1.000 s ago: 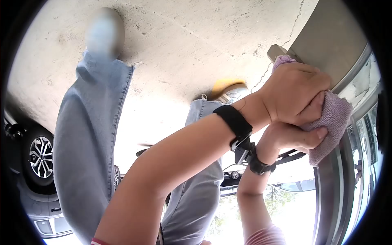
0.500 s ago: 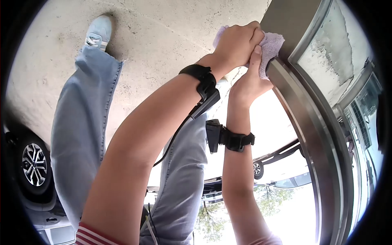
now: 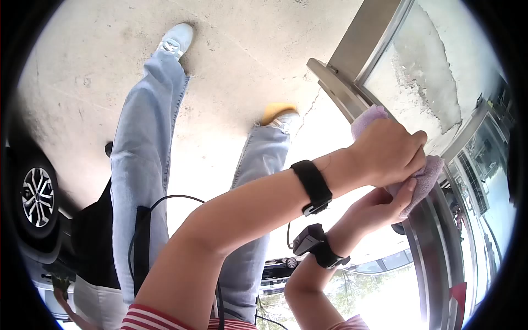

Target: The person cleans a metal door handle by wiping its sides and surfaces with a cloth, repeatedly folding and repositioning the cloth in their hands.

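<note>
A light purple towel-like cloth (image 3: 430, 175) is folded over a long brushed-metal bar (image 3: 340, 89) on a glass door (image 3: 426, 71). My left hand (image 3: 389, 151) is closed in a fist on the cloth, knuckles up, with one end of it sticking out beyond the hand. Just below, my right hand (image 3: 379, 212) pinches the cloth's other end, its thumb lying over the fabric. The two hands are close together. Part of the bar is hidden behind the cloth and hands. Each wrist wears a black strap.
Concrete floor (image 3: 231, 66) lies under my feet, with a cracked patch seen through the glass. A dark car's wheel (image 3: 38, 197) is at the left. Another person (image 3: 99, 300) in white bottoms stands behind me. A black cable (image 3: 165, 199) hangs by my legs.
Both hands and the cloth have moved down and right in the view, along the bar. The bar's upper end now shows. A person has come into view behind me.
</note>
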Action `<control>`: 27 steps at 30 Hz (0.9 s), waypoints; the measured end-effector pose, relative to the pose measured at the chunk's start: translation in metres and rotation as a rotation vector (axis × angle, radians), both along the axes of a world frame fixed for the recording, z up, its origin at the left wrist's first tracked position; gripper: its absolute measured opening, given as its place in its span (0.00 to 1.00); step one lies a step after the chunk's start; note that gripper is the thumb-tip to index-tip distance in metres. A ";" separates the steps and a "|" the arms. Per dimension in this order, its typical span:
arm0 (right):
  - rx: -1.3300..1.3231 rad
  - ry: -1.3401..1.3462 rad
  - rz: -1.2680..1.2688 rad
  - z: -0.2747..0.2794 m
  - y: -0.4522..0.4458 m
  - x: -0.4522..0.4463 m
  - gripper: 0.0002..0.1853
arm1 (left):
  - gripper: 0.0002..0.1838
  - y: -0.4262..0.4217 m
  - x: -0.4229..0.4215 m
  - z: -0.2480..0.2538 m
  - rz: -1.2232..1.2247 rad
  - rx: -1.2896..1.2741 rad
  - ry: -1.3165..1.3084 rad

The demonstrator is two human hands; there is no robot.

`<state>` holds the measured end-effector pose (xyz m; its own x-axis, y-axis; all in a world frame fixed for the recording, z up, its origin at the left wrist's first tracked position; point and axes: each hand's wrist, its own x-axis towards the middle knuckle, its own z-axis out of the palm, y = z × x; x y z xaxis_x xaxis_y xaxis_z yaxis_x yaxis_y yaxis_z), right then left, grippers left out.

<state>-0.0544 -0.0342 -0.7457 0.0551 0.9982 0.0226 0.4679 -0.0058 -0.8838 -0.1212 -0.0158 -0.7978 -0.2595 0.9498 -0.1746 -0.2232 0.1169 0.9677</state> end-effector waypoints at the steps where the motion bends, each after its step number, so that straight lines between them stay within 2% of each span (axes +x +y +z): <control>1: 0.030 -0.062 0.037 0.023 0.001 0.001 0.33 | 0.11 0.002 0.007 0.023 0.053 0.027 -0.008; 3: 0.056 -0.081 -0.039 0.067 0.000 0.002 0.35 | 0.11 0.005 0.022 0.072 0.267 0.122 -0.060; 8: 0.209 -0.055 -0.027 0.128 -0.003 -0.004 0.34 | 0.14 0.003 0.024 0.201 0.248 0.310 -0.147; 11: 0.274 -0.024 -0.026 0.139 -0.003 -0.006 0.33 | 0.18 0.005 0.026 0.235 0.285 0.365 -0.107; 14: 0.320 0.003 -0.038 0.131 -0.003 -0.008 0.33 | 0.21 0.007 0.024 0.229 0.202 0.385 -0.152; 18: 0.342 0.020 -0.052 0.103 -0.003 -0.007 0.32 | 0.19 0.010 0.019 0.218 0.026 0.455 -0.213; 21: 0.335 0.028 -0.044 0.087 0.000 -0.005 0.32 | 0.18 0.013 0.016 0.184 -0.101 0.399 -0.135; 22: 0.327 0.033 -0.043 0.085 0.002 -0.004 0.31 | 0.18 0.010 0.025 0.171 0.164 0.269 -0.210; 25: 0.279 0.046 -0.012 0.083 0.007 -0.001 0.31 | 0.14 0.004 0.019 0.109 0.179 0.152 -0.103; 26: 0.238 0.046 0.020 0.088 0.009 0.003 0.31 | 0.14 0.005 0.021 0.099 0.269 0.142 -0.138; 27: 0.184 0.053 0.072 0.097 0.009 0.008 0.30 | 0.12 0.001 0.014 0.101 0.254 0.117 -0.027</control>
